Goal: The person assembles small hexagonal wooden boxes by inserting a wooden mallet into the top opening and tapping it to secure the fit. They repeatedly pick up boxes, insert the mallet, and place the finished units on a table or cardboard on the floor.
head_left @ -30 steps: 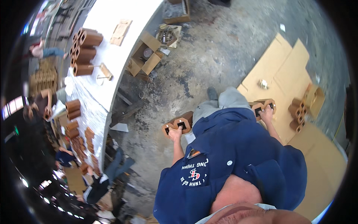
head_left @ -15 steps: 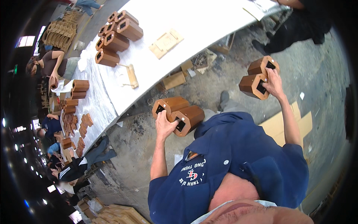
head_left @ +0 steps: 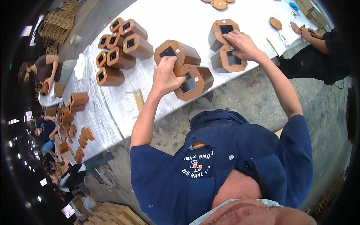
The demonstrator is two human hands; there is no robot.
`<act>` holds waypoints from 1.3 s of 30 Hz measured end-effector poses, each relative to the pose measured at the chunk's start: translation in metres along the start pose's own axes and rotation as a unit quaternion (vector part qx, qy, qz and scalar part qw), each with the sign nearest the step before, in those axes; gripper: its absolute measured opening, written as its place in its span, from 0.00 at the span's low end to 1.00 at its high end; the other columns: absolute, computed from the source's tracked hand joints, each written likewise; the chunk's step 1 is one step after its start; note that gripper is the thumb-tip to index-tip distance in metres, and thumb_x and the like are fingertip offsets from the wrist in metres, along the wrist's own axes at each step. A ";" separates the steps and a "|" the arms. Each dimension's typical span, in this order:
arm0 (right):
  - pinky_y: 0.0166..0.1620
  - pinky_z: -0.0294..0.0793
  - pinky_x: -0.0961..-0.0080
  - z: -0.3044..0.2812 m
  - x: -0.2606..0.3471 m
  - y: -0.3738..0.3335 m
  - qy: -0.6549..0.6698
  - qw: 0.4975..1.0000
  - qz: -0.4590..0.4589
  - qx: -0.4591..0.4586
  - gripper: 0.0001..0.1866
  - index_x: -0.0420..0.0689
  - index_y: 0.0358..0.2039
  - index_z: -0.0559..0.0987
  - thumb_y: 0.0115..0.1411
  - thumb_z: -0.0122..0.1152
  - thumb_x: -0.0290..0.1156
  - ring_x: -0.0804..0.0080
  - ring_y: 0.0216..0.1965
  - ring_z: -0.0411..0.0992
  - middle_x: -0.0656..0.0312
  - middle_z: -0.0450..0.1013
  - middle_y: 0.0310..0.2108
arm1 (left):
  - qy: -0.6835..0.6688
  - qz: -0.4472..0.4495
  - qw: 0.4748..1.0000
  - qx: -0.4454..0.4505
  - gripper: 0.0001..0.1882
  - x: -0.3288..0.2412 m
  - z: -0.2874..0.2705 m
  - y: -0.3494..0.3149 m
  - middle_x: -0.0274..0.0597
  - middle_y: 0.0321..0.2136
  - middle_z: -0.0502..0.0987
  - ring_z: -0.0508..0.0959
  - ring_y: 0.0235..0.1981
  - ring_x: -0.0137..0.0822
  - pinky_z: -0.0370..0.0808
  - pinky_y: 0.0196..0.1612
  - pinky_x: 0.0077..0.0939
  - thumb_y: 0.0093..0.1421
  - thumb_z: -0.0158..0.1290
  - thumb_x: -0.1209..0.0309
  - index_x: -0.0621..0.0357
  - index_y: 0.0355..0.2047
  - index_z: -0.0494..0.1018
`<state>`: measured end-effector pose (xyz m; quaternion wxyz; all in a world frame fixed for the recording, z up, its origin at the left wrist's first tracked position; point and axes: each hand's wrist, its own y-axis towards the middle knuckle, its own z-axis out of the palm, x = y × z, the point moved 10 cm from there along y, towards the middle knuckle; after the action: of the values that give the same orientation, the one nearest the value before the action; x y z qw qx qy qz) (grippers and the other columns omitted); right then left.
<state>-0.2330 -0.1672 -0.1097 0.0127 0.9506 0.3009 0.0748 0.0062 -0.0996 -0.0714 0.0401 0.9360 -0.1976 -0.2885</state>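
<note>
Two brown hollow blocks (head_left: 189, 56), left hand (head_left: 165, 78) grasping; two matching blocks (head_left: 224, 60), right hand (head_left: 245, 45) grasping; grouped blocks (head_left: 122, 58), left of both hands.

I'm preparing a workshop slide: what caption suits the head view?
Left hand and right hand each grip two hollow brown blocks by their openings at a white-covered table.

A cluster of blocks (head_left: 125, 60) stands on the desk (head_left: 165, 18) at the worker's (head_left: 232, 144) 10 o'clock, a bar (head_left: 139, 98) on its nearer side. The pair of blocks (head_left: 180, 60) in the left hand (head_left: 166, 77) is at 11 o'clock, the other pair (head_left: 224, 41) in the right hand (head_left: 245, 47) at 12, panels (head_left: 219, 4) behind it. A co-worker (head_left: 307, 67) is beside the desk at 1 o'clock.
</note>
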 end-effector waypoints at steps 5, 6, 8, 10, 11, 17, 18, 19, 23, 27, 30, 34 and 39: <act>0.60 0.68 0.63 0.013 -0.039 0.055 -0.016 0.997 0.061 0.041 0.39 0.44 0.58 0.66 0.42 0.67 0.21 0.63 0.53 0.67 0.61 0.70 0.47 | 0.019 0.049 0.999 0.002 0.25 0.028 0.008 0.105 0.48 0.37 0.76 0.74 0.45 0.47 0.70 0.40 0.45 0.39 0.62 0.63 0.62 0.37 0.72; 0.60 0.67 0.64 0.017 -0.050 0.061 -0.020 0.997 0.065 0.048 0.39 0.44 0.58 0.66 0.42 0.67 0.21 0.63 0.53 0.67 0.62 0.70 0.47 | 0.015 0.049 0.998 0.021 0.23 0.031 0.014 0.124 0.47 0.36 0.76 0.74 0.45 0.47 0.70 0.41 0.44 0.39 0.62 0.63 0.62 0.35 0.72; 0.57 0.71 0.63 0.019 -0.066 0.069 -0.019 0.995 0.077 0.059 0.36 0.44 0.55 0.70 0.41 0.67 0.21 0.64 0.53 0.68 0.63 0.72 0.45 | 0.020 0.046 0.995 0.085 0.28 0.037 0.037 0.156 0.51 0.38 0.76 0.75 0.44 0.49 0.72 0.45 0.43 0.40 0.62 0.62 0.67 0.40 0.72; 0.59 0.69 0.64 0.022 -0.091 0.075 -0.039 0.992 0.092 0.076 0.38 0.44 0.56 0.69 0.40 0.68 0.19 0.64 0.54 0.67 0.62 0.71 0.47 | 0.022 0.045 0.988 0.144 0.29 0.033 0.063 0.192 0.54 0.36 0.77 0.75 0.43 0.50 0.73 0.46 0.42 0.40 0.62 0.61 0.68 0.41 0.73; 0.60 0.68 0.64 0.023 -0.105 0.076 -0.049 0.990 0.098 0.084 0.39 0.44 0.56 0.68 0.39 0.69 0.18 0.64 0.55 0.67 0.62 0.70 0.48 | 0.029 0.051 0.987 0.153 0.29 0.029 0.076 0.211 0.55 0.35 0.77 0.75 0.43 0.50 0.73 0.46 0.42 0.40 0.62 0.61 0.68 0.41 0.73; 0.53 0.72 0.64 0.064 -0.182 0.058 -0.044 0.997 0.060 0.036 0.31 0.45 0.51 0.70 0.43 0.62 0.15 0.62 0.56 0.67 0.59 0.69 0.49 | 0.041 0.070 0.973 0.217 0.30 -0.013 0.191 0.275 0.54 0.36 0.78 0.77 0.44 0.50 0.74 0.47 0.45 0.41 0.67 0.57 0.65 0.40 0.74; 0.51 0.73 0.64 0.059 -0.195 0.053 -0.032 0.994 0.101 0.031 0.31 0.47 0.51 0.70 0.43 0.63 0.17 0.62 0.56 0.67 0.60 0.68 0.51 | 0.043 0.058 0.971 0.229 0.31 -0.015 0.210 0.280 0.55 0.37 0.78 0.77 0.45 0.51 0.73 0.47 0.47 0.41 0.69 0.55 0.64 0.40 0.74; 0.51 0.74 0.65 0.051 -0.203 0.044 -0.064 0.991 0.121 0.004 0.29 0.47 0.51 0.70 0.45 0.63 0.19 0.60 0.56 0.68 0.61 0.68 0.52 | 0.070 0.083 0.977 0.184 0.31 -0.029 0.221 0.282 0.55 0.36 0.79 0.77 0.44 0.52 0.73 0.48 0.48 0.40 0.68 0.55 0.62 0.41 0.75; 0.44 0.76 0.66 0.053 -0.201 0.011 0.056 0.964 0.216 -0.142 0.21 0.57 0.54 0.73 0.58 0.53 0.33 0.60 0.43 0.75 0.64 0.74 0.45 | -0.023 0.208 0.965 0.159 0.24 -0.072 0.246 0.267 0.55 0.36 0.79 0.79 0.38 0.54 0.74 0.41 0.45 0.45 0.58 0.60 0.60 0.41 0.77; 0.55 0.70 0.59 0.025 -0.161 -0.120 0.064 0.846 0.361 -0.387 0.24 0.51 0.56 0.70 0.58 0.55 0.33 0.52 0.57 0.66 0.58 0.66 0.58 | -0.102 0.170 0.969 0.146 0.20 -0.020 0.231 0.265 0.50 0.26 0.74 0.74 0.28 0.43 0.74 0.36 0.35 0.47 0.66 0.64 0.67 0.27 0.69; 0.61 0.65 0.58 0.103 -0.116 -0.286 0.185 0.721 0.533 -0.402 0.27 0.46 0.60 0.67 0.57 0.54 0.31 0.53 0.61 0.62 0.53 0.63 0.60 | 0.144 0.171 0.961 0.161 0.30 -0.027 0.219 0.266 0.56 0.35 0.78 0.78 0.38 0.55 0.74 0.43 0.45 0.48 0.65 0.53 0.68 0.38 0.73; 0.58 0.67 0.56 0.293 0.037 -0.523 0.348 0.581 0.721 -0.147 0.31 0.44 0.62 0.66 0.56 0.55 0.30 0.50 0.59 0.66 0.45 0.67 0.58 | 0.279 0.158 0.930 0.178 0.37 -0.089 0.212 0.269 0.58 0.45 0.78 0.78 0.47 0.56 0.74 0.47 0.47 0.49 0.63 0.47 0.64 0.51 0.74; 0.53 0.71 0.58 0.374 0.279 -0.746 0.363 0.330 0.860 -0.141 0.25 0.40 0.54 0.73 0.56 0.59 0.33 0.49 0.53 0.71 0.45 0.73 0.52 | 0.122 0.244 0.962 0.026 0.29 -0.304 0.237 0.196 0.56 0.45 0.79 0.79 0.45 0.48 0.75 0.45 0.38 0.60 0.56 0.52 0.66 0.50 0.74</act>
<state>-0.3774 0.6115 -0.4933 -0.0349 0.5436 -0.7240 0.4233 -0.4229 -0.1507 -0.0717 0.1082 0.8884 -0.4208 -0.1480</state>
